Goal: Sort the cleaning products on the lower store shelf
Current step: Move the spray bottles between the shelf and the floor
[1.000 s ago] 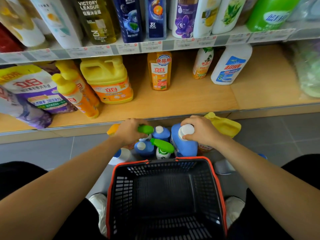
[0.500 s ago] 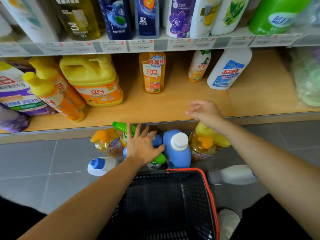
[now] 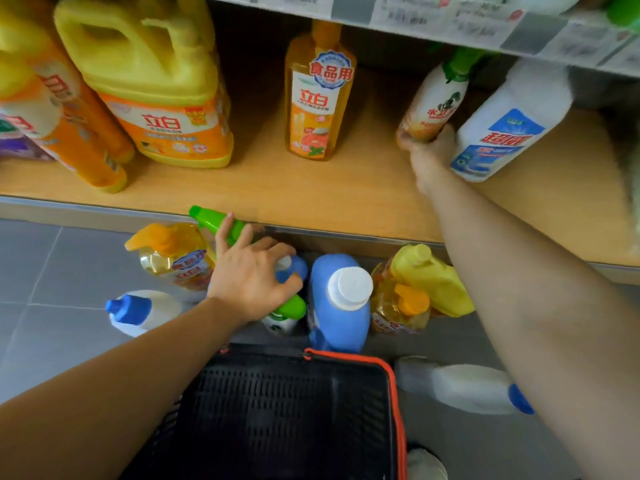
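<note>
We list by size:

- Pale wood-grain lower shelf (image 3: 311,188). It bears a squat yellow plastic jug with a moulded handle (image 3: 149,81), a tilted white plastic bottle with a blue label (image 3: 509,123), and an upright clear bottle of amber liquid (image 3: 318,95).
- Black slatted plastic basket with an orange rim (image 3: 393,382), on grey floor tiles (image 3: 52,271). Only its ribbed bottom shows.
- Glossy blue bottle with a white screw cap (image 3: 339,306), standing just beyond the basket.
- Slim white-and-orange bottle with a green cap (image 3: 433,102), leaning on the shelf beside the white bottle. Our right hand (image 3: 429,154) clasps its base.
- Our left hand (image 3: 252,275), spread over small floor bottles; we cannot tell whether it is grasping anything.
</note>
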The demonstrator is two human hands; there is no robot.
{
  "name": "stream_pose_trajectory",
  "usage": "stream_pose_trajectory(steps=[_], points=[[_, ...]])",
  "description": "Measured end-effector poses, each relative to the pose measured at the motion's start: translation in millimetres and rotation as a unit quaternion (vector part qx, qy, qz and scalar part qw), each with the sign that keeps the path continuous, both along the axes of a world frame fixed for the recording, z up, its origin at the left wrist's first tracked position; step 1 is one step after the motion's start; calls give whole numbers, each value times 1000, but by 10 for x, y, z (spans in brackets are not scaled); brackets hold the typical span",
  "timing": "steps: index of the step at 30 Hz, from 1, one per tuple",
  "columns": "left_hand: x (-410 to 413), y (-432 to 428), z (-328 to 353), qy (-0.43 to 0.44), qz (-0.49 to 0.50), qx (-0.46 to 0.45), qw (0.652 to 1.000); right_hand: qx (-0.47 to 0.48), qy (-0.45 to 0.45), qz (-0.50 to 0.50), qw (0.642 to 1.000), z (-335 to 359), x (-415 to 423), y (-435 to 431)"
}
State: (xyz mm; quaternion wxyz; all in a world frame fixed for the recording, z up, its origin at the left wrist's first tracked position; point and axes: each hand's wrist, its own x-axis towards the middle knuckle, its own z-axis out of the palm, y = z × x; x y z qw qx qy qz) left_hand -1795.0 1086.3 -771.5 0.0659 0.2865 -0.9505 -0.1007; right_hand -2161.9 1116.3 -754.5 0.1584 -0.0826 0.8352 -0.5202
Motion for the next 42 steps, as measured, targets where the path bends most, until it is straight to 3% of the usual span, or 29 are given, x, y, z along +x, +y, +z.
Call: stream_pose_trajectory(steps=[10, 15, 19, 29, 35, 42], points=[[-24, 1, 21, -2, 10, 18, 1000, -16, 104, -75, 992, -217, 138, -45], [-33, 12, 44, -13, 14, 22, 1000, -95, 86, 1, 992, -200, 343, 209], [-47, 2, 29, -11, 16, 25, 999, -139, 144, 54, 978, -24, 357, 291], [-5, 32, 51, -35, 12, 23, 999, -108, 183, 89, 973, 99, 818, 480], [51, 123, 23, -16, -10, 14, 1000, -121, 97, 141, 978, 102, 999, 623], [40, 27, 211, -119, -40, 38, 991, -66, 136, 187, 971, 416, 1231, 845]])
